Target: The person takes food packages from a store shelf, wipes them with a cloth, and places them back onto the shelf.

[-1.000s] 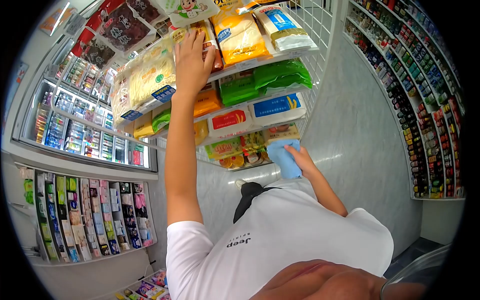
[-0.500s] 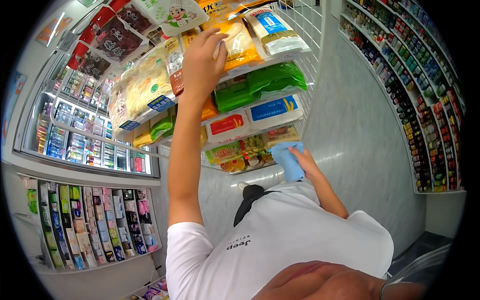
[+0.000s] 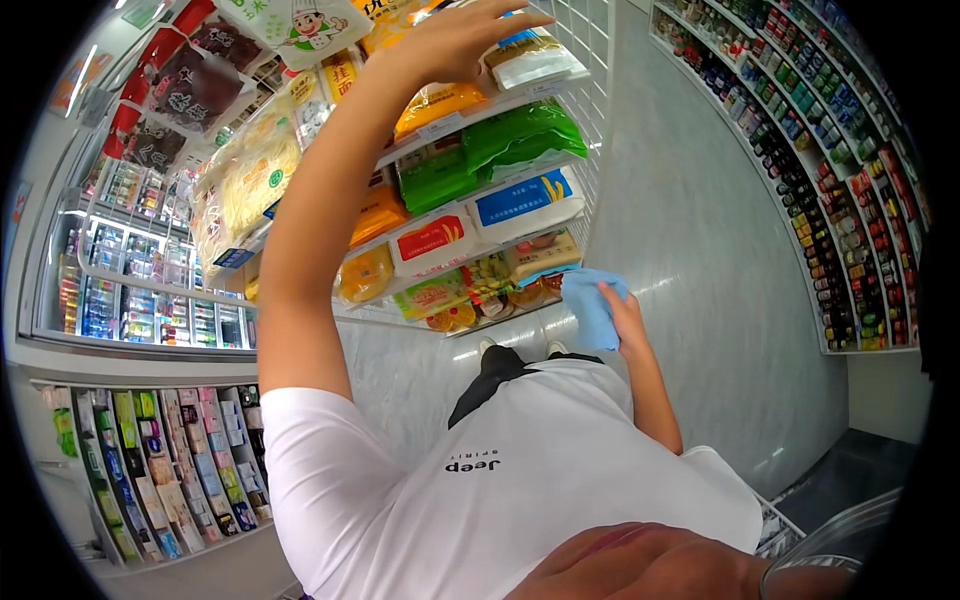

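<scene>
My left hand reaches over the top shelf of a white wire rack, fingers stretched out toward the right. Just beyond and under them lies a white, blue and gold packet; whether the fingertips touch it I cannot tell. Below the palm is a yellow-orange packet, partly hidden by the hand. Low at the right, my right hand grips a light blue cloth, which hangs in folds beside the rack's bottom shelf.
Lower shelves hold green packets and white packs with blue or red labels. Dried noodle bags sit at the rack's left. Bottle shelves line the right wall; a lit drinks fridge and hanging goods are left.
My left hand has moved rightward and farther up, from the yellow-orange packet toward the white and blue one. The view has shifted slightly. My right hand still holds the cloth.
</scene>
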### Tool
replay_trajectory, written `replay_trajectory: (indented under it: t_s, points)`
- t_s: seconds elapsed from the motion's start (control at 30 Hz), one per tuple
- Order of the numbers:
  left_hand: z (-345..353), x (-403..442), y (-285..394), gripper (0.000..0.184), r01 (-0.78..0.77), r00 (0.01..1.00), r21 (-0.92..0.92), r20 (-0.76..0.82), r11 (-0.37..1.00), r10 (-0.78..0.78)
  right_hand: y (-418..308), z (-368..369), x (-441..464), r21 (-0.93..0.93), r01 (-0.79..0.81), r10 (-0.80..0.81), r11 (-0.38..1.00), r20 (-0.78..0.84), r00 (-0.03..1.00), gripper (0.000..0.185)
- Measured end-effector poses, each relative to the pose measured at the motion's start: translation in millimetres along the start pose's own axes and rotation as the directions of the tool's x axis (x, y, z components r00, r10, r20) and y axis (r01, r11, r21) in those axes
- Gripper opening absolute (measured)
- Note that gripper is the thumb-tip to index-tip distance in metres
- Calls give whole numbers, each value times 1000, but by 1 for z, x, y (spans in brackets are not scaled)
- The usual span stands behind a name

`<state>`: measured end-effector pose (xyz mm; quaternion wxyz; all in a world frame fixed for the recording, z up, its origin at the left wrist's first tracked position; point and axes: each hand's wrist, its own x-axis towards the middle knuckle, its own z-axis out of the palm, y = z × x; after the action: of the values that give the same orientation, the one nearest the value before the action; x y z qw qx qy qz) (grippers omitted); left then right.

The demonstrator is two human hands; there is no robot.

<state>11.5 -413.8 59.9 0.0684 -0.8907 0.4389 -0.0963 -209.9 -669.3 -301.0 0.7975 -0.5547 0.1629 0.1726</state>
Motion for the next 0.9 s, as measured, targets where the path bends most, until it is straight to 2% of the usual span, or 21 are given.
replay_trajectory:
  t_s: [0.07,0.17,0.27,0.37,0.47,0.6,0.7,0.8,0.9]
  points:
    - [-15,9,14,103,5,992,-4,128,1000,-5,6,-8,-10,29,19,-18,999,-33,999,39]
    - [4,28,-5,96,-176,977,148,144,973,155,12,-15,-16,76,40,-34,996,-85,996,38]
    - [9,42,-9,89,-65,966,11,251,998,61,16,-17,-24,106,30,-15,994,-139,990,38]
    - [-15,39,12,82,-168,926,100,356,981,122,17,-18,-25,125,17,1,992,-143,990,38]
    - [-6,38,2,80,-213,939,71,292,975,184,21,-24,-24,133,30,-11,991,-141,990,39]
    - [-3,45,-6,77,-250,929,89,301,964,213,20,-34,-14,120,40,-20,992,-160,987,40]
    - [-7,43,-5,74,-185,940,67,302,980,157,6,-34,-11,101,37,-20,994,-159,987,39]
    - [-26,36,6,71,-54,947,-65,314,996,72,-2,-33,-8,75,36,-25,997,-148,989,40]
    - [-29,33,8,72,-25,955,-146,288,989,67,-15,-28,-3,47,29,-24,998,-114,993,39]
